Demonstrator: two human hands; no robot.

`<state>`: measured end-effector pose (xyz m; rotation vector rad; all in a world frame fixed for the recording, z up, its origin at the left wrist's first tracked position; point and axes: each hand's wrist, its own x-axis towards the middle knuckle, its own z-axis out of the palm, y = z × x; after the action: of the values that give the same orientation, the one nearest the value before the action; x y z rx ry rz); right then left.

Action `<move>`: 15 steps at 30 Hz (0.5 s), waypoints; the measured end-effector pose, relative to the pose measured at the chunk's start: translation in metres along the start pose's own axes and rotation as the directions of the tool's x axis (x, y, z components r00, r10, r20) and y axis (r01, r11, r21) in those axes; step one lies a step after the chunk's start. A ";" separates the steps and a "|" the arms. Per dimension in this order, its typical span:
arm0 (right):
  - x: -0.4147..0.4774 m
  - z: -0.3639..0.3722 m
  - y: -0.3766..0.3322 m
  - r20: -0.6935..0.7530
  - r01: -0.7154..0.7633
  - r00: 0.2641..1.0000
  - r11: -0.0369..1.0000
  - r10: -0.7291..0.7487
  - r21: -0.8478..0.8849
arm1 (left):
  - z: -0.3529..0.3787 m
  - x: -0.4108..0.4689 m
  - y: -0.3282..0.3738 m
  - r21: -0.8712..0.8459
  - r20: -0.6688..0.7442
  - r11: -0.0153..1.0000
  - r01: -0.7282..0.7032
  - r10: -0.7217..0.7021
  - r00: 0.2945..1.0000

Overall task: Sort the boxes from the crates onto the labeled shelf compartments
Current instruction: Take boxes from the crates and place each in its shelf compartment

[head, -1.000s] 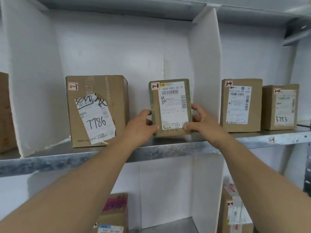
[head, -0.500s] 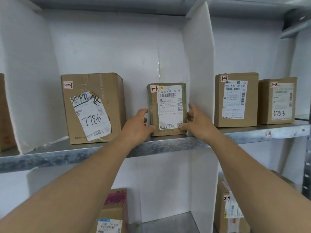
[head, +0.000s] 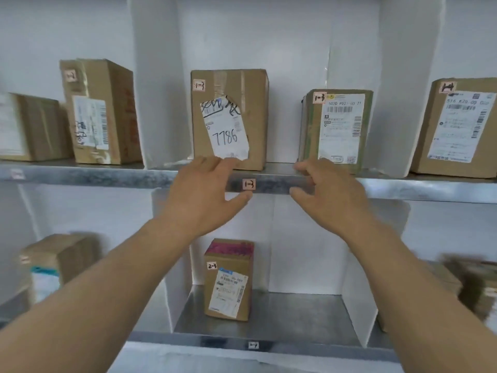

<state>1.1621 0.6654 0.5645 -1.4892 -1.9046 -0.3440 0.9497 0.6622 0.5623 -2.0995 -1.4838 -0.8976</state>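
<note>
The green-taped parcel [head: 337, 127], stickered 1-3, is seen standing upright on the upper shelf [head: 403, 188], in the compartment whose edge label [head: 248, 184] reads the same, near the right divider [head: 398, 76]. The larger 7786 carton [head: 228, 117], also stickered 1-3, is stood to its left, with a gap between them. Nothing is held: the grip of the left hand [head: 204, 195] and of the right hand [head: 330, 197] is spread, fingers relaxed, in front of the shelf lip. Whether the right fingertips touch the parcel's lower corner cannot be told.

The parcel is judged light and stiff, its cardboard walls braced by tape. The glossy label may be slippery, so it is best taken low down by its two narrow sides, one hand on each. Being tall and narrow, it could be tipped by a push high up. Room is left in the gap between the two boxes and along the lip in front; the divider is close on the right, and the lip must be cleared by any hand drawn back
</note>
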 end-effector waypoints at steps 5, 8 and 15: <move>-0.038 0.068 -0.057 0.192 0.138 0.970 0.987 -0.151 0.083 | 0.009 -0.089 -0.053 0.112 0.094 0.974 0.196 -0.206 0.974; -0.057 0.109 -0.098 0.285 0.213 0.924 0.962 -0.254 0.170 | 0.017 -0.141 -0.084 0.143 0.116 0.940 0.310 -0.327 0.938; -0.094 0.181 -0.197 0.453 0.344 0.763 0.883 -0.461 0.320 | 0.006 -0.248 -0.147 0.321 0.219 0.762 0.563 -0.638 0.738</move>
<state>0.9253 0.6406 0.4102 -1.0707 -2.6137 0.1043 0.7576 0.5515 0.3781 -1.6394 -2.4036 -0.5420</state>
